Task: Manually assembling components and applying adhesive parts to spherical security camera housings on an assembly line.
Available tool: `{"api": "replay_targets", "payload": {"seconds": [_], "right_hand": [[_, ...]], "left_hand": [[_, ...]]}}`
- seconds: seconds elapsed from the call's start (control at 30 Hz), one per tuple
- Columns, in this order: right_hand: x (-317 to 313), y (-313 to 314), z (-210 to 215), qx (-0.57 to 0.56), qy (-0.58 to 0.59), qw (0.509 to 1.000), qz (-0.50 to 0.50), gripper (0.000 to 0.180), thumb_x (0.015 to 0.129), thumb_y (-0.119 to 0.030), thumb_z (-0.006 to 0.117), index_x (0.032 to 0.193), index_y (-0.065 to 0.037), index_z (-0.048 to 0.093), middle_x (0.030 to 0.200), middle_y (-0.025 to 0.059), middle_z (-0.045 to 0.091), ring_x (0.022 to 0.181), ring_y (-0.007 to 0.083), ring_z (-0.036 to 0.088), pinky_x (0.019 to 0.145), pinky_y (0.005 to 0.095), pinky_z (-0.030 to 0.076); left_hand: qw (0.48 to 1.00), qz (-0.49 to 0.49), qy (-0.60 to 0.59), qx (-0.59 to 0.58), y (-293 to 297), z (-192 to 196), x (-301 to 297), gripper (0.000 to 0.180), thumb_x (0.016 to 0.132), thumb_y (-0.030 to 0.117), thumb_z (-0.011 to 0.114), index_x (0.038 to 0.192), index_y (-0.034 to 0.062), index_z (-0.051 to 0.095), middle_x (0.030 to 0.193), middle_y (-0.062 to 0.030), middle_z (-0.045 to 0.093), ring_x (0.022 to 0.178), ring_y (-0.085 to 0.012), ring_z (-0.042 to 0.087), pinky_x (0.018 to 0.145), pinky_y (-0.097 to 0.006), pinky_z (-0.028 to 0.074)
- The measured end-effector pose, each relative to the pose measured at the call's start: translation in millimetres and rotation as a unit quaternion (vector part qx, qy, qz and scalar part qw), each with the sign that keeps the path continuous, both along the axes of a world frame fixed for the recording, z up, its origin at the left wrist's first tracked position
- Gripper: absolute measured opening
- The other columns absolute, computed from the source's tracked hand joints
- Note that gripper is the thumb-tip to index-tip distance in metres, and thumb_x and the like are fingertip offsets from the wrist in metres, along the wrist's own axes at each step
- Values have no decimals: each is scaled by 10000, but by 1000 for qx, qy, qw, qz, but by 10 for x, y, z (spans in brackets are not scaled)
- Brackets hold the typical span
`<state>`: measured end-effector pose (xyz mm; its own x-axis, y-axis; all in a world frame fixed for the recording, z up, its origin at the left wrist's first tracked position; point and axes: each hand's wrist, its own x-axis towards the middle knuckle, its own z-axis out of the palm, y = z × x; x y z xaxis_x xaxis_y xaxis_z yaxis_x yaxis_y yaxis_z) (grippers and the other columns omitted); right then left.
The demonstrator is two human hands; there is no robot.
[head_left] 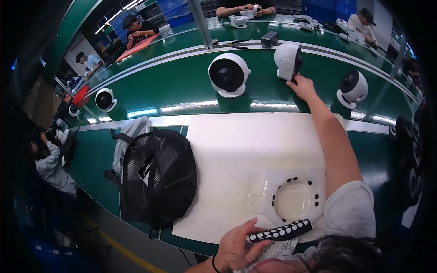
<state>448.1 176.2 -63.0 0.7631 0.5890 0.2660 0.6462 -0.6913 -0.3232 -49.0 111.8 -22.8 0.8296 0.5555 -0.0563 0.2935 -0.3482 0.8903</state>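
The right hand (302, 86) reaches far across the green desk (182, 86) and rests against the base of a white round fan (287, 60) that is turned sideways; its fingers are curled at the fan's foot, but whether they clasp it or only touch it I cannot tell. The left hand (236, 248) lies at the near edge, fingers clenched around a black strip with a row of white dots (280, 231), with a printed paper sheet (277, 250) under it.

Four white round fans with dark fronts stand in a curved row on the desk: the one at the right hand, one (229, 75) just left of it facing the camera, one (353, 88) to the right, and one (105, 100) well apart at the far left; a fifth may show at the left rim, too small to tell.

One white mat (236, 145) covers the near desk; on it sits one white round moulded tray (293, 200) with dark holes about its ring, just beyond the strip. One black mesh bag (159, 179) lies left of the mat, partly over a grey cloth bag (129, 136).

Four other people sit around the far side of the desk.
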Motion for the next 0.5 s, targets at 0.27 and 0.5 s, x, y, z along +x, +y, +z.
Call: {"api": "replay_targets", "payload": {"seconds": [0.27,0.5], "right_hand": [[-678,-469,410,276,-73,956,67,300,891,-311,460,862,-31,563,808,155,592,782,305,562,739,365,411],[-1764,-1362,1369,259,261,917,153,365,882,-399,498,816,-49,578,701,-8,511,631,72,441,589,226,380]], "left_hand": [[984,-67,-157,46,87,-218,6,583,693,155,732,1135,-15,391,797,-110,627,659,-266,613,579,-317,473],[961,-18,-252,111,11,-324,-32,562,686,204,759,1082,7,412,716,-79,594,478,-128,471,447,-239,381]]}}
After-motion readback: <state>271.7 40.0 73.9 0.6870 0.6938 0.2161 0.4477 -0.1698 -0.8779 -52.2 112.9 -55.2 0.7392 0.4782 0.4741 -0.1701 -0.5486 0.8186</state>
